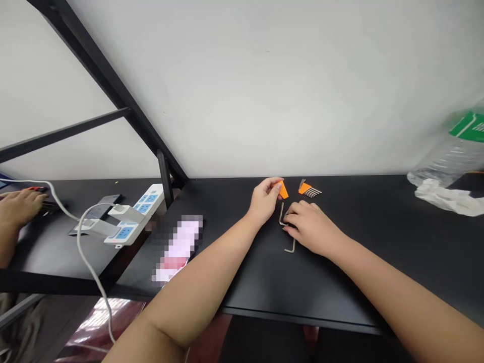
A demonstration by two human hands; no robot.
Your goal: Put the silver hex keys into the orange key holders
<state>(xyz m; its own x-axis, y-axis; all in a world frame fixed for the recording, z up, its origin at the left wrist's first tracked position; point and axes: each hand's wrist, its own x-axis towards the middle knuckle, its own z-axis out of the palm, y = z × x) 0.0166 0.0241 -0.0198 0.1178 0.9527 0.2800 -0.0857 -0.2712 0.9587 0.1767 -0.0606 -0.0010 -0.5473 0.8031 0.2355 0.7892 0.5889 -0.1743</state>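
We see the left hand (pixel 263 200) pinching an orange hex-key holder (pixel 283 190) between thumb and fingers. On its near side, a loose L-shaped hex key (pixel 282 214) lies on the worktop (pixel 242 282), long arm aimed at the wall (pixel 264 101), just left of the closer right hand (pixel 312 225). That one's fingers curl low beside a second hex key (pixel 294 245); we can't tell whether they grip anything.

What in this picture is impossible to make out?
All in the head view:
What lies beneath the right hand: hidden by the hand.
Part of the orange holder: covered by the left hand.
Content of the phone screen: pixelated.
Rest of the bottle: cut off by the right edge.
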